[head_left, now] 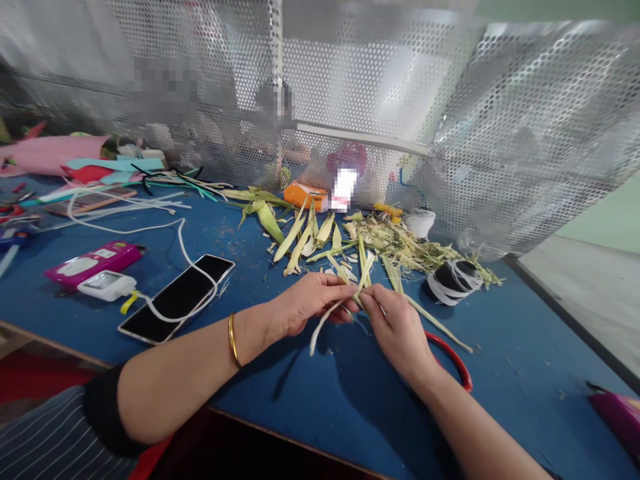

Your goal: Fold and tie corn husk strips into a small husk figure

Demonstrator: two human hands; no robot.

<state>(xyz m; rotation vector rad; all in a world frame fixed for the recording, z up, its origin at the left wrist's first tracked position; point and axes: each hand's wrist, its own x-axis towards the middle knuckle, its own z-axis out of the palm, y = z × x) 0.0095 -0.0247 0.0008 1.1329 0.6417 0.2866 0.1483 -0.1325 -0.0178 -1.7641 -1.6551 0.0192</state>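
Over the middle of the blue table, my left hand point(323, 298) and my right hand point(393, 319) meet with fingertips pinched together. Between them are pale green plant strips point(367, 268), perhaps husk or leaf, which cross where my fingers hold them. One loose strip end point(319, 331) hangs down below my left fingers. A longer strip point(437, 322) lies to the right of my right hand. Partly under my right wrist shows a red curved handle point(457, 360); what it belongs to is hidden. My fingers cover the exact crossing point.
Leaf pieces point(300, 243) and a heap of shreds point(410, 240) lie behind my hands. A spool of white cord point(453, 283) stands right. Left are a black-screened phone point(183, 297), a white cable point(187, 243) and a magenta device point(95, 263). A perforated screen point(350, 87) closes the back.
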